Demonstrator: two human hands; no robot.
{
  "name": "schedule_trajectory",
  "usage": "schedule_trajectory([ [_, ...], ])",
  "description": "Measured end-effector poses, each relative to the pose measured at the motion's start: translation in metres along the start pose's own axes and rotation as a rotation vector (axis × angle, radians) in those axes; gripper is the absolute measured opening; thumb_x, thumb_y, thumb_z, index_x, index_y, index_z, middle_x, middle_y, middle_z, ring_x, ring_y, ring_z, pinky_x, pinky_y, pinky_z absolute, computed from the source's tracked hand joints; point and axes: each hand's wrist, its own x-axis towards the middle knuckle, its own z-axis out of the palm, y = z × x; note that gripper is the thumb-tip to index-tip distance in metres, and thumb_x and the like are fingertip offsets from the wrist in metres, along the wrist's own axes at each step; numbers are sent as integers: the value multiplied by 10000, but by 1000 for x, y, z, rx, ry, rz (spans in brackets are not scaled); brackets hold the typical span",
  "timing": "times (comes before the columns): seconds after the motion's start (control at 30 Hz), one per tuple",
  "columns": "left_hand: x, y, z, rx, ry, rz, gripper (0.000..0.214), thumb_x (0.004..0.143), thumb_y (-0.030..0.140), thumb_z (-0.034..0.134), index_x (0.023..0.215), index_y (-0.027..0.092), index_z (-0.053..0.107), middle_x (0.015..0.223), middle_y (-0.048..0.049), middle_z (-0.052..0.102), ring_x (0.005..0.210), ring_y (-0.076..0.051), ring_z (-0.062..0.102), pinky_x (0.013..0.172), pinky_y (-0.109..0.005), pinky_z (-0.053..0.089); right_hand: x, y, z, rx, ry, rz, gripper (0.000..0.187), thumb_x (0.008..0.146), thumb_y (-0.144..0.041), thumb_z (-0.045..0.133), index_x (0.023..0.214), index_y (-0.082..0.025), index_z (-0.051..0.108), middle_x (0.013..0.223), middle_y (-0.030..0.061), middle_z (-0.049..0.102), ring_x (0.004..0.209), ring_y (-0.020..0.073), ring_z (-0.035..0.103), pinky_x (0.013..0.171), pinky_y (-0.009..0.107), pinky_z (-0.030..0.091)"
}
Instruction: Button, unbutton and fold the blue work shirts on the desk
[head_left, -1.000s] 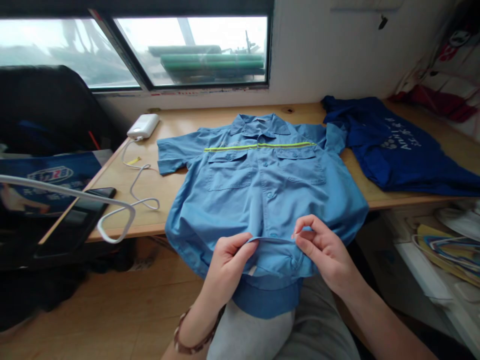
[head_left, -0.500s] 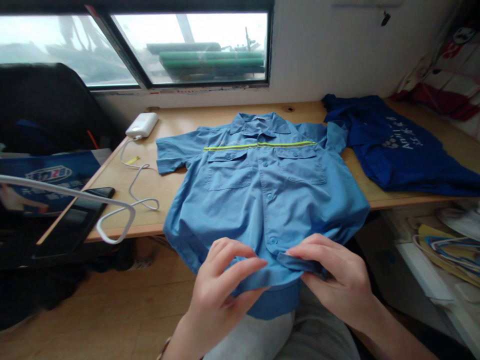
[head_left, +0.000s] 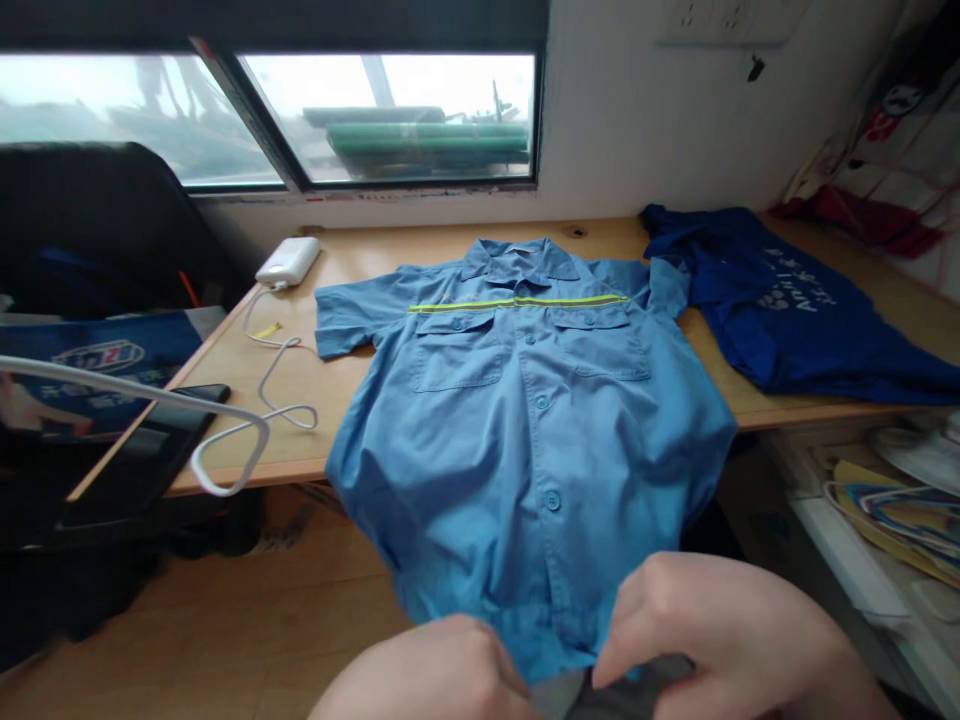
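A blue short-sleeved work shirt (head_left: 480, 430) lies front up on the wooden table (head_left: 720, 385), collar toward the window, its lower part hanging over the front edge. It is buttoned down the front and has two chest pockets with a yellow-green stripe above them. My left hand (head_left: 442, 672) is closed at the shirt's bottom hem, its fingertips partly hidden. My right hand (head_left: 697, 625) pinches the hem to the right of the button placket. The hem is drawn down toward me between both hands.
A dark blue garment with white print (head_left: 780, 300) lies on the table's right. To the left are a white power bank (head_left: 288, 262), its white cable (head_left: 262, 375) and a black phone (head_left: 150, 450). Several cables (head_left: 900, 510) lie on a lower shelf at right.
Both hands have moved down toward me, pulling the hem lower and smoothing the shirt's front. The bottom button now shows clear of the fingers. The view has tilted up slightly.
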Motion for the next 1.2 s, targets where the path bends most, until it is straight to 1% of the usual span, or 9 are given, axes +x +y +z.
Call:
schedule_trajectory([
  [0.1,7,-6,-5,-28,54,-67,232,684,275,634,913,290,672,738,-38,662,688,-192,615,615,-222,452,1,28,-19,-36,171,187,211,776,-312,555,960,-237,628,832,0,662,746,119,619,658,194,487],
  [0.23,40,-37,-20,199,503,-77,305,802,304,483,1078,235,592,1127,-80,573,1060,-227,509,914,-327,372,15,100,-42,-413,705,463,324,831,-369,451,1092,-210,558,1101,61,581,1046,205,511,907,366,395],
  [0.37,74,-82,-44,706,715,-214,446,816,385,445,1235,234,455,1348,-77,360,1274,-291,219,1015,-505,165,28,179,-61,-741,620,647,532,799,-486,451,1251,-207,426,1320,80,393,1224,281,294,981,467,260],
  [0.47,78,-106,-65,939,718,-405,493,824,454,396,1283,271,389,1397,-65,269,1291,-323,138,995,-543,144,28,220,-90,-797,553,815,463,832,-503,364,1194,-242,488,1282,69,439,1169,282,355,939,450,287],
  [0.67,58,-112,-125,762,602,-349,453,760,487,486,1143,253,547,1248,-77,486,1152,-305,401,921,-421,319,36,267,-176,-832,1061,1224,395,830,-403,379,974,-100,587,1010,196,551,972,292,471,798,395,347],
  [0.83,66,-115,-181,632,900,-403,355,774,450,470,919,170,634,769,-77,660,703,-216,600,645,-300,426,48,305,-205,-702,1319,1536,611,667,-438,598,1123,-61,445,1103,255,438,1039,353,404,777,442,350],
  [1.0,150,-117,-193,943,937,-195,258,827,319,415,948,185,598,969,-72,630,904,-206,570,807,-317,417,39,323,-212,-747,1408,1628,647,592,-425,660,1116,-122,432,1129,225,418,1044,363,407,799,473,356],
  [1.1,224,-117,-192,987,756,50,278,847,274,388,1052,186,555,1155,-55,550,1103,-174,461,935,-285,352,31,324,-219,-708,1424,1640,605,595,-356,658,1107,-113,446,1104,232,446,1030,373,438,780,478,390],
  [1.2,282,-128,-198,1052,609,83,343,855,325,377,1142,193,511,1254,-43,477,1202,-190,357,995,-327,287,26,326,-226,-525,1389,1544,516,590,-273,640,1053,-97,497,1023,234,514,962,375,503,734,483,432],
])
